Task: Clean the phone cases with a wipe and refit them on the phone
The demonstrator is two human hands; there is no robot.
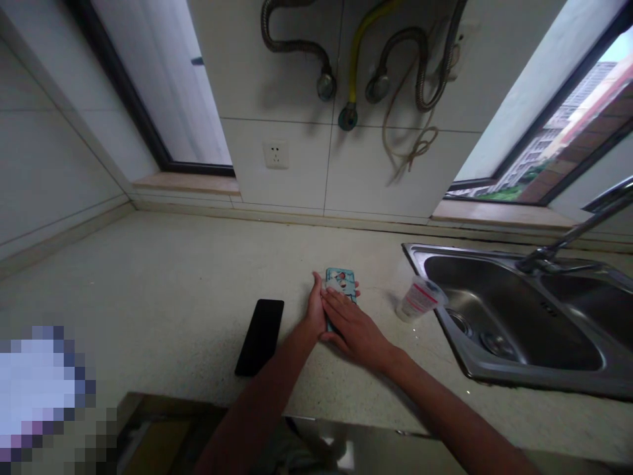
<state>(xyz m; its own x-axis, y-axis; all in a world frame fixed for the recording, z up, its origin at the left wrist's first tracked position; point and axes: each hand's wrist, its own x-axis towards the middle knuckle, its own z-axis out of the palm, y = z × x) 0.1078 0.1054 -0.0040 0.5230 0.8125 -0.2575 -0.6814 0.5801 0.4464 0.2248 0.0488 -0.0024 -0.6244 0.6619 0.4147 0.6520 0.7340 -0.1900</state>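
Observation:
In the head view, a phone-shaped thing in a light blue case with a cartoon print (349, 276) rests in my left hand (316, 307). The left thumb runs up its left edge, and fingertips of that hand show at its right edge. Across the lower part of the case lies my right hand (353, 326), its fingers stretched out flat and pressed on it. Something whitish shows by the right fingertips; whether it is a wipe or part of the print I cannot tell. Left of my wrists, a black phone (260, 336) lies face up.
A clear plastic cup with red print (420, 299) stands tilted by the steel double sink (514, 316), whose faucet (544, 254) is at right. The pale countertop (173, 297) meets a tiled wall with hoses, valves and a socket (275, 154). A blurred-out patch (39, 389) covers the lower left.

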